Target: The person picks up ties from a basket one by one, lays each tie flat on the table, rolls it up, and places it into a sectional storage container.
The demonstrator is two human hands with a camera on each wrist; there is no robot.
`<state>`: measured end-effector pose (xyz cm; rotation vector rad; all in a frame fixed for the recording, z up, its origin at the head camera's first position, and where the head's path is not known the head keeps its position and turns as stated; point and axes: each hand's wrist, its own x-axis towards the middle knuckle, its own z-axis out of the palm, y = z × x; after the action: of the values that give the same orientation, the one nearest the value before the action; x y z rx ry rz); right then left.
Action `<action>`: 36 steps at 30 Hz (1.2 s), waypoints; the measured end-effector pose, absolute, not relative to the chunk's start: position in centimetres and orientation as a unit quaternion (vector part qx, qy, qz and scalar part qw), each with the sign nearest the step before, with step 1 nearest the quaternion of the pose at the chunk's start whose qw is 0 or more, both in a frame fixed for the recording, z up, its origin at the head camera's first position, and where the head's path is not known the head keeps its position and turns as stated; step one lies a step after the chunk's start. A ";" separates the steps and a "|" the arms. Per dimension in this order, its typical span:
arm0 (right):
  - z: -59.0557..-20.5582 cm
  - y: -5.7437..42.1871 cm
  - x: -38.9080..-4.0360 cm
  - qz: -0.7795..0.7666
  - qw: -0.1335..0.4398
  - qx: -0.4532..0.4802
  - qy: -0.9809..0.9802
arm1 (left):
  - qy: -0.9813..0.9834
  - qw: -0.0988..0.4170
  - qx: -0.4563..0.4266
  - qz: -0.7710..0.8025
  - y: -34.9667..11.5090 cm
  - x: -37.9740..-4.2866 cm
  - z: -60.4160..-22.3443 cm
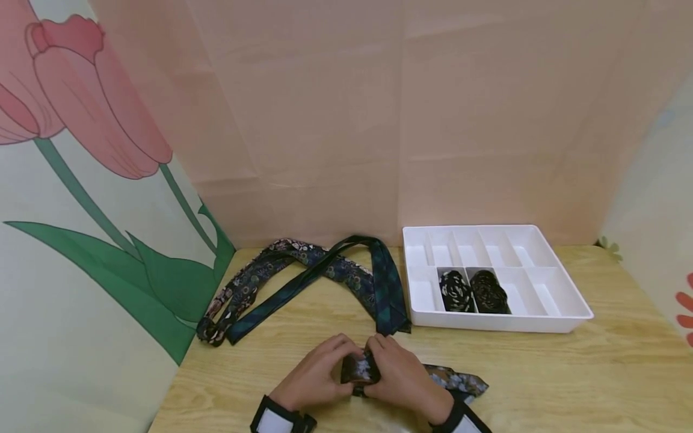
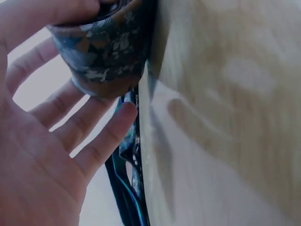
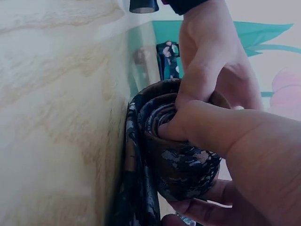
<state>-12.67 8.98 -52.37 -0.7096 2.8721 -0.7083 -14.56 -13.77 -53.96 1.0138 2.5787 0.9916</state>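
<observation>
Containing two rolled ties (image 1: 489,292), one white tray (image 1: 498,323) stood on the surface (image 1: 622,367); left hand (image 1: 318,373) and right hand (image 1: 403,379), grip clamped, held one part-rolled floral tie (image 1: 360,369).

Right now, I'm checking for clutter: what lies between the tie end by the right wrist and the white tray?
The head view shows bare tabletop between that tie end and the tray.

The left hand (image 1: 320,371) is pinching, its lower fingers (image 2: 107,141) lying apart; the right hand (image 1: 405,376) is facing it and gripping, its thumb (image 3: 202,123) pointing inward. Both wrists (image 1: 284,398) are slanting together.
</observation>
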 end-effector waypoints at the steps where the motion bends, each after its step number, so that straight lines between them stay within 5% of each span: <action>1: -52.5 9.1 -12.6 -0.232 0.048 -0.233 0.943 | 0.873 0.098 0.343 0.333 -13.7 -14.5 -54.0; 36: -53.5 10.7 -11.1 -0.263 0.045 -0.197 0.943 | 0.881 0.065 0.366 0.294 -12.2 -13.9 -53.4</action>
<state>-11.07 10.72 -53.46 -0.6029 2.8815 -0.8035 -13.93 -12.24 -53.41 1.1032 2.6568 0.8880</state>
